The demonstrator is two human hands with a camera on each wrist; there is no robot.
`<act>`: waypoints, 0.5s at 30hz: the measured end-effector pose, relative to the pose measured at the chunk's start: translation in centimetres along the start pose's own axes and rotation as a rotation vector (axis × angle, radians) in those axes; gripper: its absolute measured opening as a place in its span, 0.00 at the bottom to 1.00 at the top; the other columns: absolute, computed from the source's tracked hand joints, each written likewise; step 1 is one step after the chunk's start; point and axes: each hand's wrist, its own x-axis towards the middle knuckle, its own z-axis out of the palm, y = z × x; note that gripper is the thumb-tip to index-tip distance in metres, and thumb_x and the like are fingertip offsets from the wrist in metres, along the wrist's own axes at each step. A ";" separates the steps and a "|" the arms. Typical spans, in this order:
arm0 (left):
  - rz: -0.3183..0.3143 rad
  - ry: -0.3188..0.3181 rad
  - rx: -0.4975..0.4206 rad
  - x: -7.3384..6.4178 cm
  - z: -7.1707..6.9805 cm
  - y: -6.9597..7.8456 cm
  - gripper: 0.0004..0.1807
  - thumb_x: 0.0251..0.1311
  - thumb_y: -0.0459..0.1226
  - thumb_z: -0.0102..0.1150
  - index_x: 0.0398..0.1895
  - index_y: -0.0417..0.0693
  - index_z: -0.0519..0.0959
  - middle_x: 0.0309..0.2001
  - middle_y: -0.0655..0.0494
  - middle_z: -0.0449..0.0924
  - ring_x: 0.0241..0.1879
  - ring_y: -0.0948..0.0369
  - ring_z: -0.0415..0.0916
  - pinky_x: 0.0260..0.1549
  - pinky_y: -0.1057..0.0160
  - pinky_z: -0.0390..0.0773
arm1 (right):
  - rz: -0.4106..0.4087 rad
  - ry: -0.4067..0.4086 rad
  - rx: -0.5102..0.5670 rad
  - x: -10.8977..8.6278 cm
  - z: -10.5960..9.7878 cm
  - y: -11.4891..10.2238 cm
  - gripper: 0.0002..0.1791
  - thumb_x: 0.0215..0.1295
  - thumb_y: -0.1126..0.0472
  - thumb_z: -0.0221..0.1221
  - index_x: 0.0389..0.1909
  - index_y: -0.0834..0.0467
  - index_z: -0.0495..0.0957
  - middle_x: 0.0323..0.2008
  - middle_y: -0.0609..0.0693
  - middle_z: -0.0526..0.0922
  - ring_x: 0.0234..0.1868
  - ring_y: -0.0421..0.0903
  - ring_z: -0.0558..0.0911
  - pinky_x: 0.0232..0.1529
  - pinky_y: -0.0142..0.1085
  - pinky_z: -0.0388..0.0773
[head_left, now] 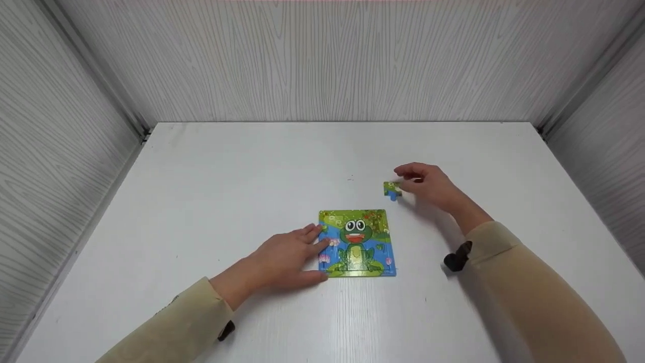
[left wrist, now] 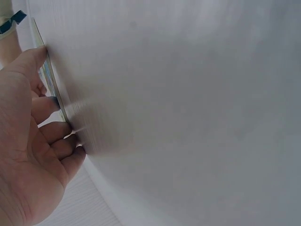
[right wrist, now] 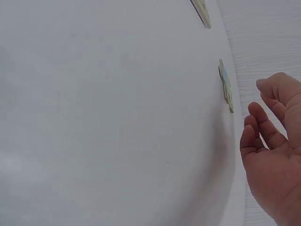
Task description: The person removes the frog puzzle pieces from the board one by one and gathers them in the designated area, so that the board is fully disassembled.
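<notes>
A square frog jigsaw puzzle (head_left: 357,244) lies flat on the white table, its picture green and blue. At its left side is my left hand (head_left: 287,254), with fingers over the edge and the thumb along the lower left corner. The left wrist view shows the fingertips (left wrist: 60,102) against the board's thin edge. Beyond the puzzle's upper right corner lies a loose jigsaw piece (head_left: 390,189), green with a blue tab. My right hand (head_left: 428,184) hovers just beside it. In the right wrist view the piece (right wrist: 225,84) rests apart from the loosely bent fingers (right wrist: 263,122).
The white tabletop (head_left: 242,171) surrounds the puzzle on every side. Wood-grain panels stand along the back (head_left: 322,60), the left (head_left: 55,151) and the right (head_left: 604,101). A black strap end (head_left: 457,257) hangs by the right sleeve.
</notes>
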 end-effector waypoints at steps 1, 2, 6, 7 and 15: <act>-0.001 0.001 0.000 0.0 0.0 0.0 0.44 0.72 0.66 0.51 0.85 0.57 0.61 0.85 0.50 0.51 0.84 0.52 0.49 0.74 0.44 0.65 | -0.016 -0.003 -0.004 0.0 0.0 -0.3 0.23 0.76 0.59 0.63 0.68 0.57 0.79 0.65 0.55 0.80 0.64 0.54 0.75 0.69 0.50 0.71; -0.001 0.004 -0.003 0.0 0.0 0.0 0.44 0.72 0.66 0.51 0.84 0.57 0.61 0.85 0.50 0.52 0.83 0.52 0.49 0.74 0.44 0.65 | -0.033 -0.006 -0.007 -0.1 0.1 -0.5 0.23 0.76 0.59 0.64 0.68 0.58 0.79 0.65 0.56 0.80 0.65 0.54 0.75 0.69 0.51 0.72; -0.001 0.010 -0.004 -0.1 0.0 0.0 0.44 0.71 0.66 0.52 0.84 0.56 0.62 0.85 0.50 0.52 0.83 0.51 0.49 0.74 0.44 0.66 | -0.100 -0.031 -0.018 -0.3 0.6 -1.7 0.22 0.75 0.59 0.65 0.66 0.59 0.81 0.63 0.57 0.82 0.63 0.54 0.77 0.68 0.51 0.72; -0.001 0.011 -0.005 0.0 0.1 0.0 0.44 0.71 0.66 0.52 0.84 0.56 0.62 0.85 0.50 0.52 0.83 0.51 0.50 0.74 0.44 0.66 | -0.112 -0.036 -0.022 -0.4 0.8 -2.0 0.21 0.75 0.59 0.65 0.66 0.59 0.81 0.62 0.57 0.83 0.63 0.53 0.77 0.67 0.51 0.73; -0.016 0.005 -0.006 0.2 0.1 0.1 0.44 0.71 0.66 0.52 0.84 0.58 0.61 0.85 0.52 0.52 0.84 0.52 0.49 0.74 0.44 0.65 | -0.158 -0.096 -0.060 -1.3 2.4 -4.4 0.21 0.73 0.58 0.67 0.64 0.58 0.82 0.60 0.55 0.84 0.58 0.52 0.78 0.64 0.50 0.75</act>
